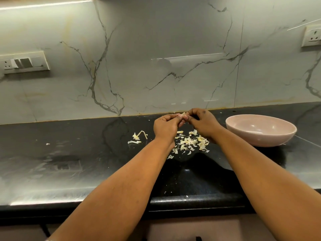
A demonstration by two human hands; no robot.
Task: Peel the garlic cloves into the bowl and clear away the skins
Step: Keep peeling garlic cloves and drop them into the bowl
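Note:
Above the black counter, my left hand (166,126) and my right hand (203,123) meet fingertip to fingertip and together pinch a small garlic clove (183,115); most of the clove is hidden by the fingers. Below the hands lies a scatter of pale garlic skins (191,142). A pink bowl (260,130) stands to the right of my right hand; the part of its inside that shows holds nothing.
A garlic stem with bits of skin (139,136) lies left of my left hand. The black counter (69,162) runs to a rounded front edge. A marble backsplash rises behind, with a switch plate (24,62) at left and a socket (311,36) at right.

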